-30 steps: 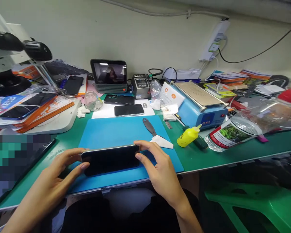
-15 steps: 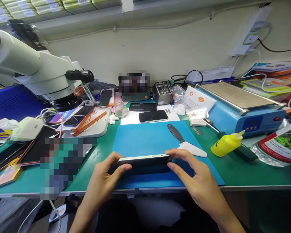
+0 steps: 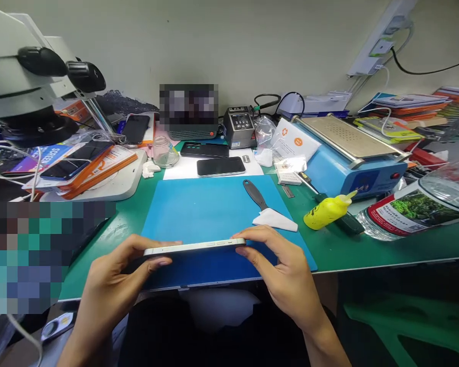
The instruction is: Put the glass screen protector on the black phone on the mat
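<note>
Phones number at least three: one silver-edged phone (image 3: 194, 247) held edge-on, two dark ones (image 3: 221, 166) lying beyond the blue mat (image 3: 199, 209) on the green counter (image 3: 386, 244) against a pale wall. Left hand (image 3: 110, 285) and right hand (image 3: 283, 275) each close their grip on an end of the held phone, above the mat's near edge.

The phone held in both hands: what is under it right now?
Under the phone, gripped endwise by the left hand and right hand, lies the blue mat. The strip of mat directly beneath is hidden by the phone.
</note>
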Motion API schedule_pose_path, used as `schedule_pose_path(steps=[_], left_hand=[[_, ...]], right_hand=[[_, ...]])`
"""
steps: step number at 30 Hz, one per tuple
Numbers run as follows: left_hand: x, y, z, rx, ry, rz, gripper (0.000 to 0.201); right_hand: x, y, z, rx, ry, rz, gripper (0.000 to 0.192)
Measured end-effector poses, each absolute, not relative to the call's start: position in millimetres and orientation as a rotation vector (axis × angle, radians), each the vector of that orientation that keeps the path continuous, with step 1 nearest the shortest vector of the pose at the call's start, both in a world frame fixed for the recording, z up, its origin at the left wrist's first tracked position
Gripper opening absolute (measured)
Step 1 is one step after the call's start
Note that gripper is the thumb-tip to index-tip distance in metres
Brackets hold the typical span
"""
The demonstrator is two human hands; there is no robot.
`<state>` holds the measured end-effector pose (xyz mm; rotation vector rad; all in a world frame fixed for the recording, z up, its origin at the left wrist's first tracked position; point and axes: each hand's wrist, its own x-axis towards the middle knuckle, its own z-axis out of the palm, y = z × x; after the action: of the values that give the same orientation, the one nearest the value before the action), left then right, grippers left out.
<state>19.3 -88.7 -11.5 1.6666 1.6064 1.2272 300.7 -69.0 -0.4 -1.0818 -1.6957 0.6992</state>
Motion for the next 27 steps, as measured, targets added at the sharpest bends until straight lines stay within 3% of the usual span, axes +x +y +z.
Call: schedule_pose_path(steps=[5, 10, 18, 27], left_hand=[[24, -87, -9, 1.658, 1.556, 1.244, 0.024], [26, -85, -7, 1.668, 1.536, 1.274, 0.032], [20, -87, -14, 1.677, 1.559, 1.162, 0.028], [19, -69, -12, 2.070, 1.450, 1.067, 0.027]], right_hand=[[300, -69, -4, -1.073, -1.692, 0.703, 0.019], [303, -67, -4, -1.098, -1.698, 0.705, 0.014], [303, -68, 2, -1.083, -1.681, 0.780, 0.005], [304, -72, 5, -1.046, -1.653, 0.866, 0.004]])
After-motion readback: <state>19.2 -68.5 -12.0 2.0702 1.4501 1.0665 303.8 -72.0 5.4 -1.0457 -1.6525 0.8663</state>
